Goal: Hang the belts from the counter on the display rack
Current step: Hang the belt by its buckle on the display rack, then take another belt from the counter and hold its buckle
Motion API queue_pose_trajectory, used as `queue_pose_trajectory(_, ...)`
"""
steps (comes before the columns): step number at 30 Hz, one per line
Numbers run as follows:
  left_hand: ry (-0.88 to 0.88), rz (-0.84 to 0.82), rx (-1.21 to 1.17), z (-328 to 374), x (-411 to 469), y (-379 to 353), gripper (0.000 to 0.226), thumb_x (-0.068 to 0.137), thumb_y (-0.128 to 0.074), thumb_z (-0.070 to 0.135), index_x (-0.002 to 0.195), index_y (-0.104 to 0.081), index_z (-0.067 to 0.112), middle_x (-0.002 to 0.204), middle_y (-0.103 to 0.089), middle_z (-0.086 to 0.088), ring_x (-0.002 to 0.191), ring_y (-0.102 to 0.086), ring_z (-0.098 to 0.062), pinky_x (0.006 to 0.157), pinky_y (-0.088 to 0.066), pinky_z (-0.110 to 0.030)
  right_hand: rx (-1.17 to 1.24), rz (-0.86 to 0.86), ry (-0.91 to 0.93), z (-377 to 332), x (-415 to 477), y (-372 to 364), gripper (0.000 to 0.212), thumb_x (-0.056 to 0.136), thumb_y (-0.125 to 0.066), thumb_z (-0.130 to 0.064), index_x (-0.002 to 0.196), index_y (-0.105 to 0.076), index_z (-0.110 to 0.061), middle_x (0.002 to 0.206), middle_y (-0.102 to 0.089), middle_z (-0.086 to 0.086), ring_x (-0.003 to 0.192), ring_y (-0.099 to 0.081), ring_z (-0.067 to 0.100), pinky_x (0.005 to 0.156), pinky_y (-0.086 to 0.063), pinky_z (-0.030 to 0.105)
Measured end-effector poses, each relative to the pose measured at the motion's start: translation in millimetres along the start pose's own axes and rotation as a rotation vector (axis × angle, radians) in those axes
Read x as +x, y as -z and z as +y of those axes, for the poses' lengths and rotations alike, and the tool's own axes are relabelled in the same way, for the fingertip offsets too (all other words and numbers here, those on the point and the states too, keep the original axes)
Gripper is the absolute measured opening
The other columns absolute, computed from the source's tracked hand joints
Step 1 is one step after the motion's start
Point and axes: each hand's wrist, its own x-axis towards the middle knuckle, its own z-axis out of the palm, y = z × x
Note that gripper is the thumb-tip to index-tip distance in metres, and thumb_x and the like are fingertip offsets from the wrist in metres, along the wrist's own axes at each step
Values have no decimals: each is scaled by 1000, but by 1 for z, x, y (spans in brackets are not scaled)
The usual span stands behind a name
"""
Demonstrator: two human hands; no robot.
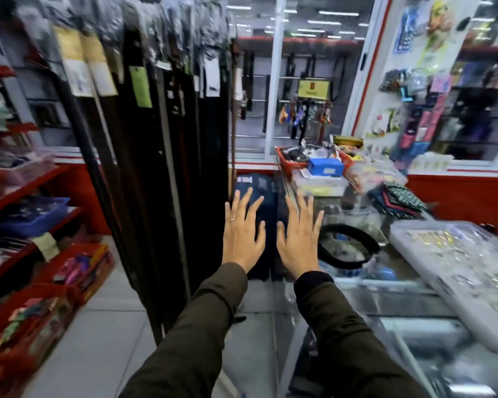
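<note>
A black belt (pixel 348 245) lies coiled in a loop on the glass counter (pixel 385 285), just right of my right hand (pixel 299 239). Both hands are held up side by side in front of me, backs toward the camera, fingers spread, holding nothing. My left hand (pixel 242 231) wears a ring and hovers beside the display rack. On that rack (pixel 156 139) many dark belts hang in a dense row, with plastic-wrapped tops and paper tags. The view is blurred.
A white tray of small shiny items (pixel 457 262) sits on the counter's right. Farther back stand a red basket (pixel 288 165), a blue box (pixel 325 166) and folded cloth (pixel 397 199). Red shelves with goods (pixel 26 196) line the left. Tiled floor (pixel 104 340) lies between.
</note>
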Motion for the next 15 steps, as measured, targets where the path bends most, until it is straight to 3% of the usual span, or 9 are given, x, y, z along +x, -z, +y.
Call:
queue_pose_trajectory(6, -56, -242, -36, 45, -18, -76, 49, 105, -42, 27, 152, -36, 21, 167, -22, 0, 158, -4, -23, 129, 0, -47, -173, -155, -190, 98, -25, 8, 72, 87, -44, 3, 154, -32, -20, 169, -12, 2, 158, 0, 28, 126, 4, 56)
queue_pose_trajectory(10, -100, -424, -22, 71, -14, -119, 53, 105, -38, 33, 156, -29, 20, 168, -18, 0, 158, -2, -23, 128, 7, -42, -317, -213, -358, 159, -23, 23, 71, 87, -54, -1, 153, -32, -18, 169, -10, 4, 157, 1, 31, 123, 4, 57)
queue_pose_trajectory(13, -116, -546, -61, 91, -4, -148, 55, 105, -38, 37, 156, -29, 17, 167, -21, -1, 158, -5, -24, 129, 3, -43, -367, -319, -406, 199, -13, 32, 68, 95, -54, -1, 155, -28, -16, 169, -9, 3, 157, 0, 33, 126, -6, 56)
queue_pose_trajectory(15, -115, -649, -56, 104, 5, -168, 57, 105, -40, 38, 156, -29, 15, 166, -24, -3, 157, -9, -24, 129, -1, -43, -371, -395, -396, 221, -3, 36, 67, 95, -54, 3, 155, -27, -14, 169, -11, 4, 155, -9, 36, 124, -21, 52)
